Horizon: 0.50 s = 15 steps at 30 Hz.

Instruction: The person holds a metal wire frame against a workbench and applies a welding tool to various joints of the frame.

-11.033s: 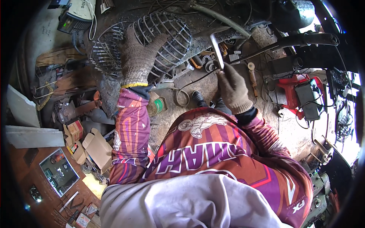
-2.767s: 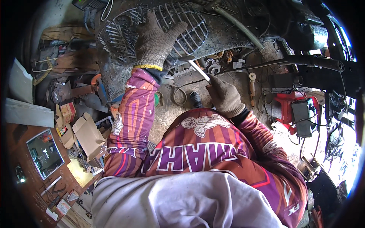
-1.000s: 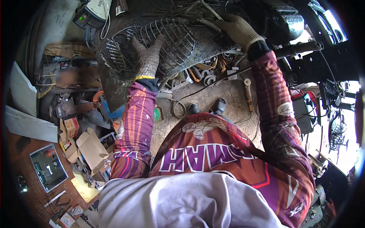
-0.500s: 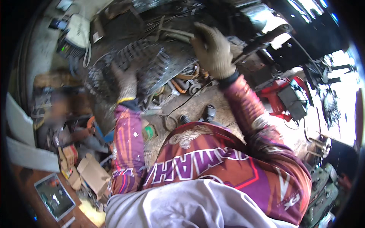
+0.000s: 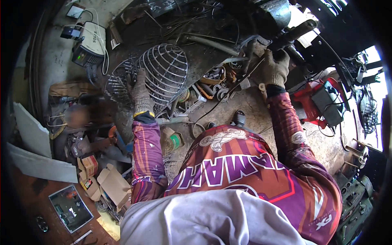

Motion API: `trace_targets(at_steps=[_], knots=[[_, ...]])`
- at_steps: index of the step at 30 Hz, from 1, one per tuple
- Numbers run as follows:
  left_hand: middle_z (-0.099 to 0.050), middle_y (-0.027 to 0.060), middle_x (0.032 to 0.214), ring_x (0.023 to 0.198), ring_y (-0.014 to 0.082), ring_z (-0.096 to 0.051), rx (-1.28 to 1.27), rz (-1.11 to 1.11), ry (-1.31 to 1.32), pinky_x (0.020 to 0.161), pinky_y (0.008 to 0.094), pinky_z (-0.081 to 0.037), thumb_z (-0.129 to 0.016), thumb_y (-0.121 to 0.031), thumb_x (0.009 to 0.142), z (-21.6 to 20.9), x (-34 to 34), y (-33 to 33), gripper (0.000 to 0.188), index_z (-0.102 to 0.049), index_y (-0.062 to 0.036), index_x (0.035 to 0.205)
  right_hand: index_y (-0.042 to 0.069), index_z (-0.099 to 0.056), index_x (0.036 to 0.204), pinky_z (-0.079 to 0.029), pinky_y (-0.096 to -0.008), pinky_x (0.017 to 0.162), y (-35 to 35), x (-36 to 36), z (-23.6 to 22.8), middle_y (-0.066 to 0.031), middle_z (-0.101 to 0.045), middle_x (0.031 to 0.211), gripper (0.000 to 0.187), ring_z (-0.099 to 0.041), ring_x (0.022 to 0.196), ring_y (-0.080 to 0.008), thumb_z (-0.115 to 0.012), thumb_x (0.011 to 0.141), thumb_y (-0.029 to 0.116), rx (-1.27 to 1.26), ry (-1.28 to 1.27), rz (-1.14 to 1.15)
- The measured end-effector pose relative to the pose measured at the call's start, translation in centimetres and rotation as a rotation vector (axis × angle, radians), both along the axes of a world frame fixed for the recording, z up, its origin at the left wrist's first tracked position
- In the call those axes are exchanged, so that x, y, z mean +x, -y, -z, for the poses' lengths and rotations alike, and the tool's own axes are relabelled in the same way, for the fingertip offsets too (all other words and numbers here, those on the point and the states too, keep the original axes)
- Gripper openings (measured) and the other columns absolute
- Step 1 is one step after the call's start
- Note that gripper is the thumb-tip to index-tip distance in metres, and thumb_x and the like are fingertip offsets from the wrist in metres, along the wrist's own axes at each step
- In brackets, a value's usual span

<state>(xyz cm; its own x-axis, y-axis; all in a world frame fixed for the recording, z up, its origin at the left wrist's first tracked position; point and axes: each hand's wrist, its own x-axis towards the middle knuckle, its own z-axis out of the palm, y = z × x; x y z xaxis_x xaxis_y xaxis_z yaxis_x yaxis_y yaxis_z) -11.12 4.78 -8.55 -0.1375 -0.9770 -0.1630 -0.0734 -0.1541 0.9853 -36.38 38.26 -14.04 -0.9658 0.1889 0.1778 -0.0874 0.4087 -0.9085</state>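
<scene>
Wire cage point(image 5: 165, 73), left hand point(image 5: 141, 92) on it, grip unclear

A white box-shaped device point(image 5: 90, 43) with cables sits in the upper left of the frame. Opened cardboard boxes point(image 5: 109, 184) lie at lower left, near a flat framed panel point(image 5: 70, 208). A red machine point(image 5: 323, 103) stands at the right. A green roll point(image 5: 174, 141) rests near the centre.
</scene>
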Motion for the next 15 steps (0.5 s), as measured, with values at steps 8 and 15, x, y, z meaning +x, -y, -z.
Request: trace_targets(at_steps=[8,15], knots=[[-0.056,0.0164,0.146,0.128,0.0237,-0.055,-0.155,0.368,0.075,0.113,0.0361,-0.041,-0.093,-0.027,0.082,1.3,2.5,0.7,0.096,-0.040,0.0014,0.157,0.001,-0.068,0.121,-0.054,-0.0423,0.094,0.1,-4.1,2.2,-0.0159,-0.077,0.112,0.051,-0.074,0.106,-0.0310,-0.084,0.084,0.032,0.107,-0.062,-0.008],[-0.051,0.0181,0.151,0.137,0.0268,-0.048,-0.279,0.314,0.140,0.118,0.0393,-0.035,-0.088,-0.041,0.085,3.9,3.0,0.4,0.093,-0.044,0.0027,0.154,0.003,-0.076,0.104,-0.055,-0.0436,0.088,0.8,-2.8,0.4,-0.0167,-0.078,0.100,0.040,-0.075,0.098,-0.0337,-0.080,0.084,0.037,0.118,-0.085,0.012]])
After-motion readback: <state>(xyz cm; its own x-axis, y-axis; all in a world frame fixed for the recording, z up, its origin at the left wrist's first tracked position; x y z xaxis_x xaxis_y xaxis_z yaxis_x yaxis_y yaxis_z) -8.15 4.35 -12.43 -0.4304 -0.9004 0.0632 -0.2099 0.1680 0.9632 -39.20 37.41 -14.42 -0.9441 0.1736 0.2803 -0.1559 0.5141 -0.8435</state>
